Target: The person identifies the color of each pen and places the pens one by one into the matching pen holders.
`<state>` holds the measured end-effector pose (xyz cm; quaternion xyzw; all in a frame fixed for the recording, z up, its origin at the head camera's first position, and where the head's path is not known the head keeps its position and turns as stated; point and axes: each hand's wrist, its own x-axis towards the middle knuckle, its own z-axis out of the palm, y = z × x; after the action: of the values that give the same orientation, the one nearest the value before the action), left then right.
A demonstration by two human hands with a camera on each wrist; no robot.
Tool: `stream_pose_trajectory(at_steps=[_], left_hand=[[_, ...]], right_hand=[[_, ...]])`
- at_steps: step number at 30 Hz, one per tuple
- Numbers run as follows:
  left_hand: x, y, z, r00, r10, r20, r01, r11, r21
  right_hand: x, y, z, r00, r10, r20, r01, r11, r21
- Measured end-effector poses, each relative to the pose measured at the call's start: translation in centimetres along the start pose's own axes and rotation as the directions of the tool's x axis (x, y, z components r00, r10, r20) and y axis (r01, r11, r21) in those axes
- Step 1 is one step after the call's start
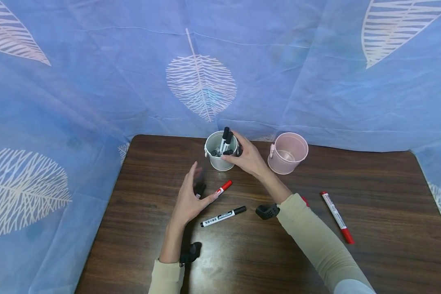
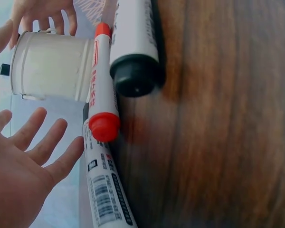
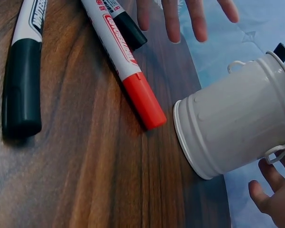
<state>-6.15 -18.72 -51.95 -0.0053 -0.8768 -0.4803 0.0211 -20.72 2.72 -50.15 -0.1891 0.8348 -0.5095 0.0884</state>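
Right hand [image 1: 248, 158] fingers curl around a small white metal bucket [image 1: 220, 161] of black-capped markers at the dark wooden table's [image 1: 371, 253] far edge. It looks light, rigid, probably slippery; best gripped around the wall. Left hand [image 1: 191, 200] hovers open over a red-capped marker [image 1: 224, 188].

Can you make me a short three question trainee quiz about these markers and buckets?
1. True or false: the pink bucket holds markers.
2. Which hand grips the white bucket? A) left hand B) right hand C) both
3. Fill in: the loose marker lying right of the right arm has a ___ cap.

Key: 1. False; it looks empty, and the black-capped markers stand in the white bucket. 2. B; the left hand hovers open above the table, over a red-capped marker. 3. Red.
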Motion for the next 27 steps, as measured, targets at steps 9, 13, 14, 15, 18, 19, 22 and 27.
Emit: stream_pose_trajectory(at_steps=[9,13,14,15,18,19,22,27], left_hand=[[-0.7,-0.6,-0.5,1.000,-0.014,0.026,0.011,0.993,0.118],[-1.3,-0.9,-0.7,0.999,-0.026,0.022,0.024,0.993,0.118],[-1.5,-1.0,-0.8,0.999,-0.030,0.018,0.028,0.992,0.121],[-1.7,-1.0,-0.8,0.999,-0.035,0.020,0.032,0.992,0.124],[-2.4,-1.1,-0.9,0.998,-0.051,0.025,0.047,0.989,0.142],[-2.6,-1.2,-0.9,0.998,-0.053,0.024,0.049,0.988,0.147],[-3.2,-1.3,-1.3,0.998,-0.059,0.013,0.056,0.982,0.181],[-3.7,-1.8,-2.4,0.998,-0.056,-0.010,0.056,0.966,0.251]], right_hand=[[0.3,-0.6,0.5,1.000,0.012,-0.009,-0.012,1.000,-0.002],[0.3,-0.5,0.6,1.000,0.005,-0.015,-0.006,1.000,-0.014],[0.2,-0.4,0.6,1.000,0.004,-0.014,-0.004,1.000,-0.014],[0.2,-0.3,0.6,1.000,0.004,-0.015,-0.004,1.000,-0.019],[-0.2,0.1,0.6,1.000,0.016,-0.016,-0.017,0.999,-0.031],[-0.4,0.1,0.5,1.000,0.019,-0.017,-0.019,0.999,-0.034],[-0.6,0.2,0.5,1.000,0.019,-0.025,-0.020,0.999,-0.050],[-0.5,0.2,0.7,0.999,0.002,-0.037,-0.005,0.996,-0.093]])
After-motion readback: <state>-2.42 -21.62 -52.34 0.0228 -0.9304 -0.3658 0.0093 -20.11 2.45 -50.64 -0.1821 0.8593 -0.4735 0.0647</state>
